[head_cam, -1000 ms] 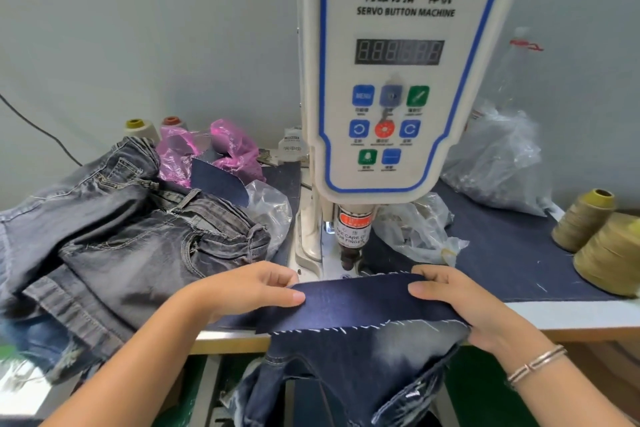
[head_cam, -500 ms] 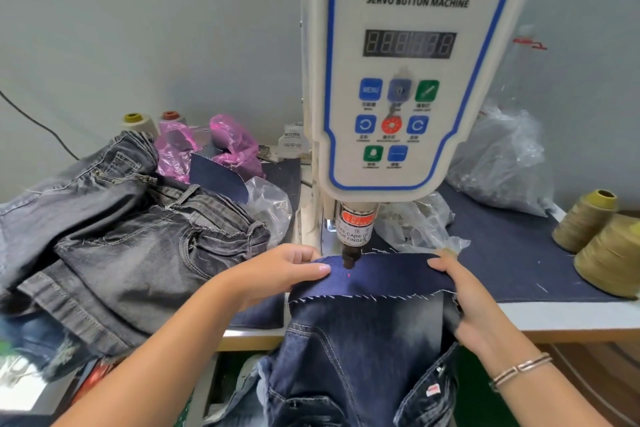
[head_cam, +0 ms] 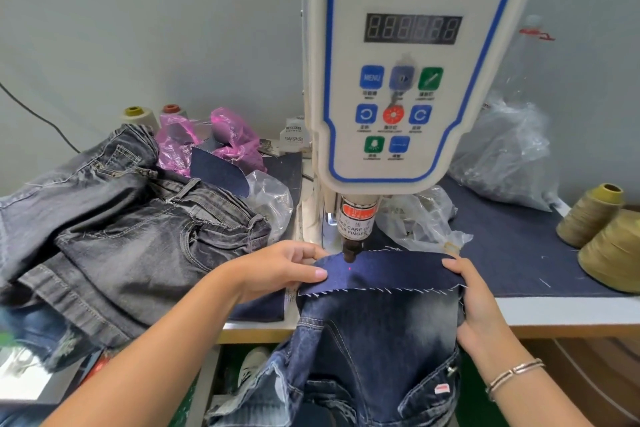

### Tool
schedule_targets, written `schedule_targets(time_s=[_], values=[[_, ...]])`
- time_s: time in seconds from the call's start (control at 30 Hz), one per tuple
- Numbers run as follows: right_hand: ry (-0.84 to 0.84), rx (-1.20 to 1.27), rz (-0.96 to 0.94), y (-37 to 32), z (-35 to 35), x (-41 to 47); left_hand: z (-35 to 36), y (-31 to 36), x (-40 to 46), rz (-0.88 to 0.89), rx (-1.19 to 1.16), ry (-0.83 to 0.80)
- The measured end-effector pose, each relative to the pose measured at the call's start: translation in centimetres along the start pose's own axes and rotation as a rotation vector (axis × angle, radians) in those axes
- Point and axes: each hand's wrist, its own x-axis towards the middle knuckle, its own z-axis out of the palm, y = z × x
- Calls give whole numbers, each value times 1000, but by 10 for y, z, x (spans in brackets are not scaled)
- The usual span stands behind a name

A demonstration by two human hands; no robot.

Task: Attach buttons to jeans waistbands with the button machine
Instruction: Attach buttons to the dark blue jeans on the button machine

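From the head view, the waistband [head_cam: 381, 270] of the dark jeans [head_cam: 374, 350] lies flat across the front edge of the surface [head_cam: 554, 312], its long axis running left to right between the two hands, directly under the punch head [head_cam: 350, 251] of the servo button machine [head_cam: 412, 73]; the rest of the garment hangs off the edge toward the person; a small red light dot [head_cam: 350, 268] sits on the band just in front of the punch tip, which I take to be the mark for the button, so the coming move looks to turn on nudging the band a little until dot and spot agree; the left hand [head_cam: 277, 270] is the nearer to the punch, thumb on top and fingers under, pinching the band's left end; the right hand [head_cam: 474, 298] grips the right end, fingers curled round the folded edge, further out from the punch.

The band is stiff, deep indigo denim with a frayed lower edge of white threads; below it the jeans fade to a paler wash; a heap of grey jeans [head_cam: 114, 236] lies to the left, soft and rumpled; crinkled clear plastic bags [head_cam: 419, 218] lie behind the punch, and smooth cones of olive thread [head_cam: 609, 246] stand at the right; the machine's housing is hard cream plastic with a blue-edged panel.
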Motion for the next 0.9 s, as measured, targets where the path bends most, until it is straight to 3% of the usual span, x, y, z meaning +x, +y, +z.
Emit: schedule_targets(time_s=[0.4, 0.9], values=[[46, -2, -88, 5, 1, 0, 6, -18, -1, 94, -208, 25], [11, -10, -139, 5, 1, -2, 7, -22, -1, 124, -271, 66]])
